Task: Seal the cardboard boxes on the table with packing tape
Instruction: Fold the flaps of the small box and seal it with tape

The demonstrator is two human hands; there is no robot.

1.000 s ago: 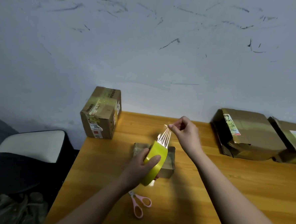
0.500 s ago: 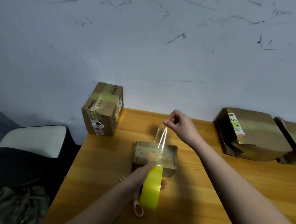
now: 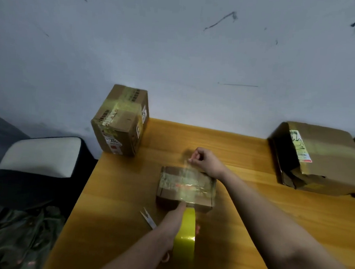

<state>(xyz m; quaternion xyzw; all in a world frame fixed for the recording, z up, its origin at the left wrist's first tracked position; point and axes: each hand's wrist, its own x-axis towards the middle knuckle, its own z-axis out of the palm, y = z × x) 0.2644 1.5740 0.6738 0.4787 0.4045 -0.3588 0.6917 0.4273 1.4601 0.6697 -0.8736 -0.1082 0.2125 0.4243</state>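
Note:
A small flat cardboard box (image 3: 166,194) lies in the middle of the wooden table (image 3: 251,211). A clear strip of tape (image 3: 187,182) stretches low over its top from front to back. My right hand (image 3: 205,162) pinches the strip's free end just behind the box's far edge. My left hand (image 3: 174,219) grips the yellow tape roll (image 3: 185,236) at the box's near side, its thumb touching the near top edge. Most of my left fingers are hidden behind the roll.
A taller taped box (image 3: 121,120) stands at the table's back left corner. A large crumpled box (image 3: 314,161) lies at the back right, another partly cut off beyond it. Scissors (image 3: 148,219) lie left of my left wrist. A chair (image 3: 40,155) stands left of the table.
Both hands have come down and apart: my right hand carried the tape end behind the box, my left drew the roll toward me, so the strip now spans the box top.

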